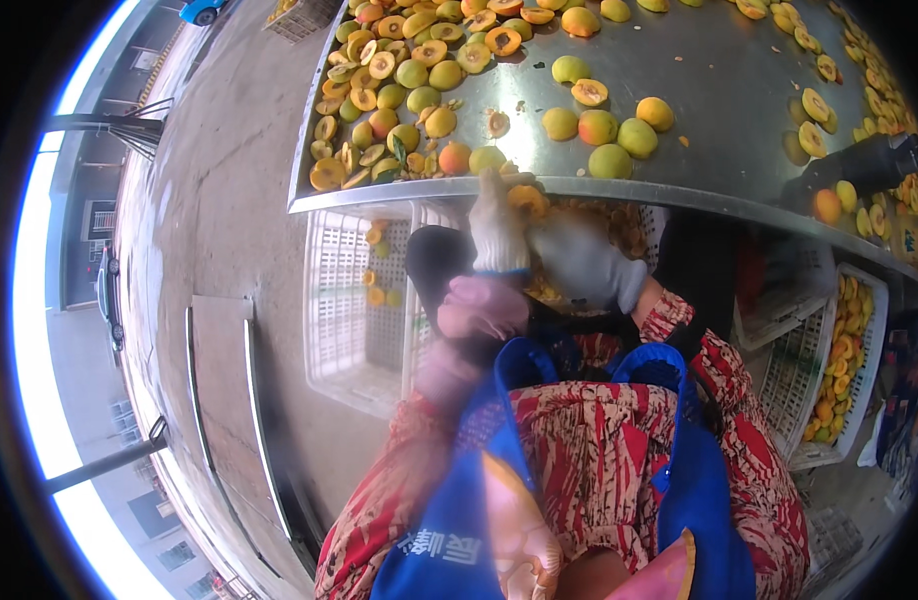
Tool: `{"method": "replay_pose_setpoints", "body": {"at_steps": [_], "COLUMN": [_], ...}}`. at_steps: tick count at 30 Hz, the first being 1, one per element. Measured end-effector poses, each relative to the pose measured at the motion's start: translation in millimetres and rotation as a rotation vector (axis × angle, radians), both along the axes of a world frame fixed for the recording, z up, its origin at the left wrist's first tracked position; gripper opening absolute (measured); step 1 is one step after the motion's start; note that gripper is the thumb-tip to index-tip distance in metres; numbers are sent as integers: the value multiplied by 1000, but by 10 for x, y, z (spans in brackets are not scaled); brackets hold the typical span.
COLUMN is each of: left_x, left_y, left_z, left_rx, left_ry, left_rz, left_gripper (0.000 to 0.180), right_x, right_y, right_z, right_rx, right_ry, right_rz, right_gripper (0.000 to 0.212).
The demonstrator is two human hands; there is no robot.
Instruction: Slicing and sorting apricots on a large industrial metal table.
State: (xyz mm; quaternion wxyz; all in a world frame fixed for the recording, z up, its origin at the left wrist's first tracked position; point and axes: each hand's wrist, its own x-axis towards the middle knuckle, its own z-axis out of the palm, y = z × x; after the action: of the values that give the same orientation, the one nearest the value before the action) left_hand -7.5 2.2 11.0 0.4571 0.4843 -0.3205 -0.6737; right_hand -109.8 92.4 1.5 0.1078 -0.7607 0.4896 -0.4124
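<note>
Floor [229, 190]: grey concrete, worn, patchy, runs up the left side. Building [79, 230] past it, pale walls, windows; car [112, 300] parked alongside, blue vehicle [201, 12] at the top edge. Lens bends it all. Counter [719, 110]: wide sheet metal, smooth, shiny, glare spot near the front, raised straight rim facing the person. Flat panel with pale metal rails [257, 400] on the floor at left.

Apron [714, 530]: blue cloth, over red-and-tan patterned clothing. Left crate [329, 340]: white plastic, slotted walls, few fruit pieces inside. Right crate [872, 340]: same plastic, heaped with orange-yellow halves.

Right hand [589, 262]: pale knit glove, motion-blurred, just below the rim; grip can't be told. Left hand [499, 235]: white knit glove with blue hem, pink cuff, fingers up at the rim. Cut fruit [529, 201], orange, beside the left fingers, between the gloves, just below the rim; can't tell if the left grip is closed on it.

Fruit pile [414, 75] on the counter's left: round, smooth-skinned, green to yellow-orange, whole and halved, cut faces with brown centres. Loose fruit [610, 161] mid-counter. Tiny scraps scattered on the metal.
</note>
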Motion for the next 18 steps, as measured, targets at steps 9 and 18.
{"method": "replay_pose_setpoints", "body": {"at_steps": [9,18], "left_x": [170,116], "left_y": [45,75], "left_z": [67,123], "left_rx": [-212,-80], "left_ry": [-219,-263], "left_rz": [-363,-234], "left_gripper": [52,56], "right_x": [-157,-110], "right_y": [51,62], "right_z": [255,393], "right_rx": [1338,1413], "right_ry": [-1356,-1329], "right_rz": [359,344], "right_gripper": [24,31]}}
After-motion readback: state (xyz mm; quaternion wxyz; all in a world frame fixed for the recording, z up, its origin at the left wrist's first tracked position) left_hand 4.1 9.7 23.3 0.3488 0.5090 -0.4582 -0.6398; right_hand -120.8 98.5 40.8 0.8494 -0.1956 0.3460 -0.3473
